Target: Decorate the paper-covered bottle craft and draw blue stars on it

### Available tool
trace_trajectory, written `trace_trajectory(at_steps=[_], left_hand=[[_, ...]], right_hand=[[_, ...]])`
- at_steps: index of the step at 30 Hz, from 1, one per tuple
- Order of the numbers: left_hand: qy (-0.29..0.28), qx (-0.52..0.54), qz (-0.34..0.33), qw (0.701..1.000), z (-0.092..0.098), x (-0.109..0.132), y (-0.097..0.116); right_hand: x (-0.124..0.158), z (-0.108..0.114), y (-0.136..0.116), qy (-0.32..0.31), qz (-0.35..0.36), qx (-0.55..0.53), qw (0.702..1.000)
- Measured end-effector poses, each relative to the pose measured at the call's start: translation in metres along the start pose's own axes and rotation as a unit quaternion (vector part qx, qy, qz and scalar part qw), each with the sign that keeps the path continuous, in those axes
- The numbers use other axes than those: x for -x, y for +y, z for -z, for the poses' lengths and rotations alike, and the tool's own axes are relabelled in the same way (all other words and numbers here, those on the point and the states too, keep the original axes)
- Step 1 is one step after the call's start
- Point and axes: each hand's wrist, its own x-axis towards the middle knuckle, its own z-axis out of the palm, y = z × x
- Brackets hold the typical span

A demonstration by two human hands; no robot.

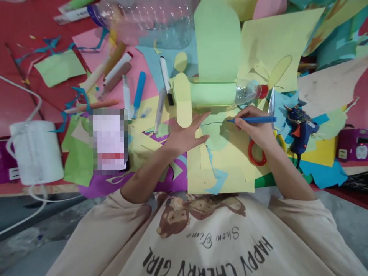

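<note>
Right grip (255,128) pinches blue pen (264,119), tip on green paper (220,134) just left of it, 1 line drawn there. Left grip (185,136) wide, fingers splayed at that paper's left edge. Paper-wrapped bottle (212,94) just above, between grips; red scissors handle (250,152) just below right grip; glue gun (300,132) to its right.

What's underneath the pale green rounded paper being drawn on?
Pale yellow paper and a light blue paper scrap show along its lower edge; whatever the pale green rounded paper covers can't be seen.
</note>
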Motion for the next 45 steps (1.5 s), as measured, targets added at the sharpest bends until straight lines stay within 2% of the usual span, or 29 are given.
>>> trace_trajectory(at_steps=[4,11,15,19,27,32,45], left_hand=[[-0.019,0.011,0.021,1.000,0.000,-0.001,0.000],[-0.067,0.031,0.065,0.995,0.011,0.001,0.009],[-0.042,0.037,0.043,0.997,0.007,0.001,0.006],[-0.013,0.033,0.012,0.999,0.001,0.000,0.000],[-0.046,0.020,0.037,0.998,0.006,-0.001,0.004],[-0.028,0.020,0.033,0.999,0.002,-0.001,0.000],[-0.025,0.039,0.015,0.999,0.001,0.000,-0.002]], right_hand=[[0.002,-0.004,0.007,0.037,0.006,0.047,0.998],[0.001,-0.004,0.010,0.010,0.011,0.088,0.996],[0.000,-0.004,0.012,0.017,0.028,0.098,0.995],[0.001,-0.003,0.010,0.018,0.015,0.086,0.996],[0.003,-0.004,0.012,0.024,0.014,0.102,0.994],[0.004,-0.006,0.014,0.028,0.040,0.126,0.991],[0.012,-0.012,0.008,-0.019,0.059,0.139,0.988]])
